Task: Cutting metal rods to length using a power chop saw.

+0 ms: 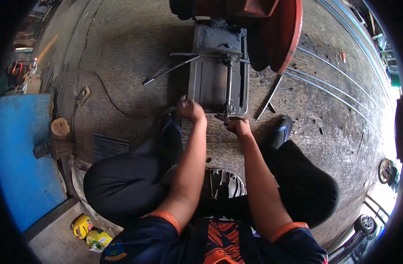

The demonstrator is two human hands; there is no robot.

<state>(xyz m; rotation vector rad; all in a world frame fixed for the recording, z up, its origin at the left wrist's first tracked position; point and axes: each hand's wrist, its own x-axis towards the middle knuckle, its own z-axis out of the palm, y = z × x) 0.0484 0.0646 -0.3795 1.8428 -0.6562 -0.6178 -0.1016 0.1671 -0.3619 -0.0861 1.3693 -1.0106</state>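
In front of me stands a red cut-off saw with a round guard (286, 39) and a grey metal base (210, 86). A vise screw (229, 81) runs along the base toward me. My right hand (239, 127) is closed round the dark vise handle (222, 118) at the screw's near end. My left hand (192, 111), slightly blurred, is curled closed beside the base's near left corner. Whatever it holds, if anything, I cannot make out. A thin metal rod (171, 70) slants down to the floor from the left of the base, near the clamp.
Long metal rods (337, 88) lie across the floor at the right, with a short bar (269, 97) nearer. Cut rods (110, 147) are bundled at the left. A blue panel (25, 154), a wood stump (60, 127) and a yellow container (82, 226) are farther left.
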